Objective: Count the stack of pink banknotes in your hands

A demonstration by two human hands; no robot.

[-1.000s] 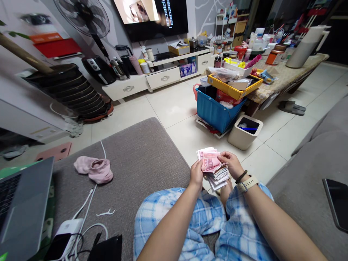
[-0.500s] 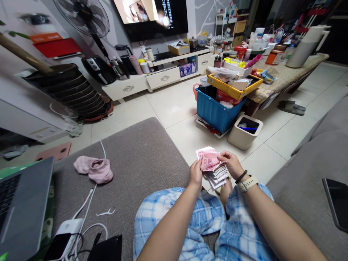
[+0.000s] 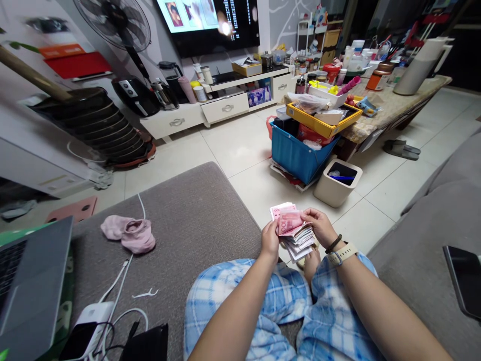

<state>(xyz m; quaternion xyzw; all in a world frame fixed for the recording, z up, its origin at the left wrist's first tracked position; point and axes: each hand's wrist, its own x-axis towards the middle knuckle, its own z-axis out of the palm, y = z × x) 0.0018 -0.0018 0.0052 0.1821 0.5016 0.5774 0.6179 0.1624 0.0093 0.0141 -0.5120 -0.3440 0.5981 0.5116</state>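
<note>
A folded stack of pinkish-red banknotes [image 3: 288,221] is held out over my knees, with a thick fan of paler note edges hanging below the fold. My left hand [image 3: 269,239] is closed around the stack's left side. At the upper right, my right hand [image 3: 318,225] pinches the edge of a note between thumb and fingers. A dark bracelet [image 3: 333,243] and a cream-banded watch [image 3: 342,254] are on my right wrist. The undersides of the notes and some fingertips are hidden.
On the grey couch section lie pink socks [image 3: 130,234], a white floss pick [image 3: 145,294], cables and a laptop [image 3: 33,291]. A phone [image 3: 464,281] rests at right. Ahead stand a bin [image 3: 338,186], a blue crate [image 3: 300,153] and a cluttered table [image 3: 398,110].
The top note has shifted slightly and appears more curved between my hands. Both hands stay almost in place. The picture on the television has changed.
</note>
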